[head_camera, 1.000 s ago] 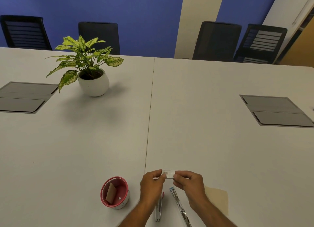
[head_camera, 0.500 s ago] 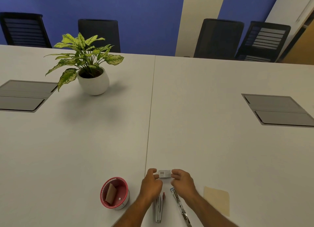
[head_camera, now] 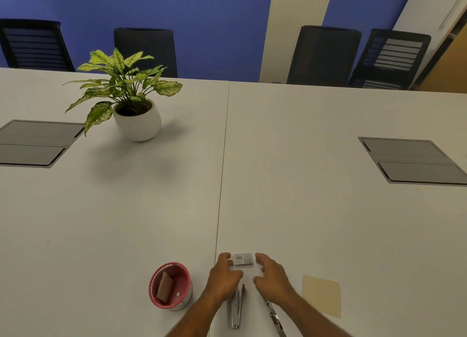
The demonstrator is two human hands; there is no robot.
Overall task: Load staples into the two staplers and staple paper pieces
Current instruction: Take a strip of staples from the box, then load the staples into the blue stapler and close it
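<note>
Two hands sit low in the head view, on either side of a small grey staple box (head_camera: pixel 243 259) that lies flat on the white desk (head_camera: pixel 303 210) with a barcode label facing up. The left hand (head_camera: pixel 223 277) has its fingers loosely curled, fingertips just beside the box's left end; whether they touch it cannot be told. The right hand (head_camera: pixel 271 273) is spread and relaxed, its fingers just beside the box's right end and gripping nothing.

Below the left hand an opened stapler (head_camera: pixel 236 309) with a red tip lies lengthwise on the desk, its metal arms pointing toward the person. A second opened stapler (head_camera: pixel 273 316) (mostly bare metal, partly hidden under the right forearm) lies tilted just to the right of the first, running off the bottom edge.

A pale yellow paper piece (head_camera: pixel 322 296) rests flat to the right of the right forearm. To the left of the left forearm stands a round red container (head_camera: pixel 169 286) holding a brown card and a tiny white bit.

Farther off, a potted plant (head_camera: pixel 131 102) in a white pot stands on the left half of the desk, grey cable hatches (head_camera: pixel 414 160) are set into both sides, and dark chairs (head_camera: pixel 326 54) line the far edge before a blue wall.
</note>
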